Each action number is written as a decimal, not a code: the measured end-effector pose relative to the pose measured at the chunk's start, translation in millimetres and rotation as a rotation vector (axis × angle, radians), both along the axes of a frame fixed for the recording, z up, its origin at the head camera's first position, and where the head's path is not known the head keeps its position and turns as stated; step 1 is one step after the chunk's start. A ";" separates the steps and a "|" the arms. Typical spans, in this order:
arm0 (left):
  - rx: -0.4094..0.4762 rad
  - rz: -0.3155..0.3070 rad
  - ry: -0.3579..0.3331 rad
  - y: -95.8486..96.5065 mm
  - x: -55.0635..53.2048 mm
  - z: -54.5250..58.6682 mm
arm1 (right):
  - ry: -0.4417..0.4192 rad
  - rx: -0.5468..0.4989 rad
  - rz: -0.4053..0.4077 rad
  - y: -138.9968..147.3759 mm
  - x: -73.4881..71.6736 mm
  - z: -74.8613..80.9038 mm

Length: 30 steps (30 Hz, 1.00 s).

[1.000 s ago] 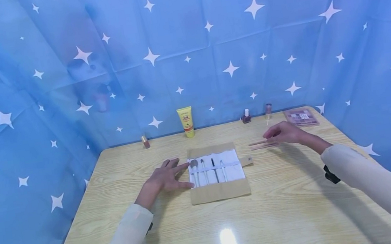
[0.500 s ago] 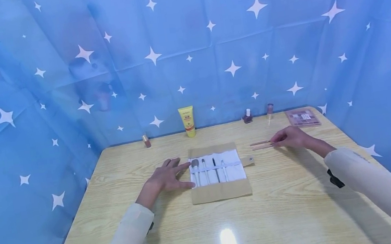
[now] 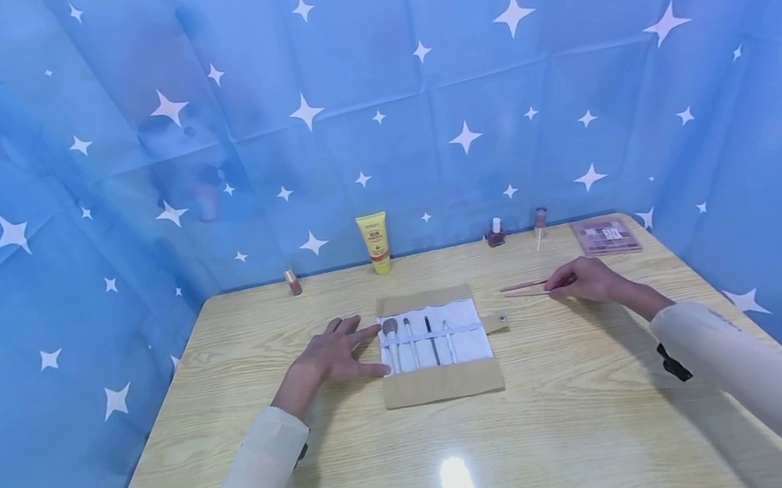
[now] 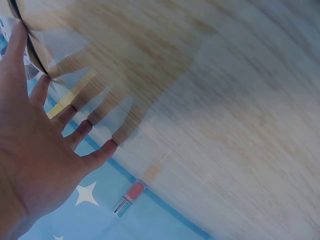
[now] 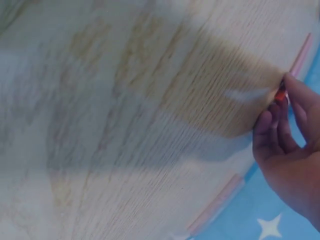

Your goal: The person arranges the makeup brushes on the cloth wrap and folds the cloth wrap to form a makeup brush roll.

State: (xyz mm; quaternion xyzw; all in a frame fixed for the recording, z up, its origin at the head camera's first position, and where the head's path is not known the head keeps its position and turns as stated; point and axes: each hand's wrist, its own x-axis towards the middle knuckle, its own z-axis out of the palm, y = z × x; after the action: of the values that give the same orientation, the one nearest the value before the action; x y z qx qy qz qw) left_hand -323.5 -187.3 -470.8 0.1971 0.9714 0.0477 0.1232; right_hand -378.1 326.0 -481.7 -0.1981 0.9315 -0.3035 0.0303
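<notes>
A tan-and-white brush roll (image 3: 442, 384) lies unfolded mid-table, with several brushes tucked under its band, among them a fluffy makeup brush (image 3: 391, 332). Fingers spread, my left hand (image 3: 335, 358) rests at the roll's left edge, thumb and index fingertip on it. In the left wrist view that hand (image 4: 42, 135) reaches the dark edge of the roll. Right of the roll, my right hand (image 3: 589, 280) pinches a slim pink stick (image 3: 519, 286) close over the table. The right wrist view shows its tapered pink end (image 5: 301, 55) beyond the thumb; its gripped part is mostly hidden.
Along the back edge stand a lipstick-like tube (image 3: 293, 282), a yellow squeeze tube (image 3: 376, 246), a nail polish bottle (image 3: 495, 233) and a small pinkish tube (image 3: 540, 223). An eyeshadow palette (image 3: 606, 235) lies at the back right, beyond my right hand. Blue starred curtains (image 3: 377, 153) enclose the table.
My right hand has lowered and shifted slightly right along the pink stick, which has barely moved. The left hand stays at the roll's edge.
</notes>
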 end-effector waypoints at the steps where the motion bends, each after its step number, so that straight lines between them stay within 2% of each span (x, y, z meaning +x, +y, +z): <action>1: 0.001 0.000 0.001 0.0 0.2 -0.2 | -0.002 0.000 0.003 -0.6 0.6 0.2; 10: -0.004 0.001 -0.001 0.4 0.3 0.0 | 0.075 -0.021 0.062 0.0 3.6 6.4; 18: -0.008 0.008 -0.005 -0.2 0.0 0.1 | 0.021 -0.146 0.010 -6.0 -0.2 20.0; 25: -0.001 0.006 -0.005 0.3 -0.8 -0.1 | -0.106 -0.330 -0.054 -20.0 -1.7 39.1; 30: 0.000 0.005 -0.009 0.3 -0.5 0.6 | -0.153 -0.425 -0.065 -33.5 -0.2 48.7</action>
State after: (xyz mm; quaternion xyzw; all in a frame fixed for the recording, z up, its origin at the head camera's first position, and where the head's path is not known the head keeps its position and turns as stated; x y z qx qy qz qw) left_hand -324.0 -187.0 -470.2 0.1943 0.9714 0.0490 0.1276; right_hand -378.3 292.5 -433.1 -0.1463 0.8476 -0.5077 0.0486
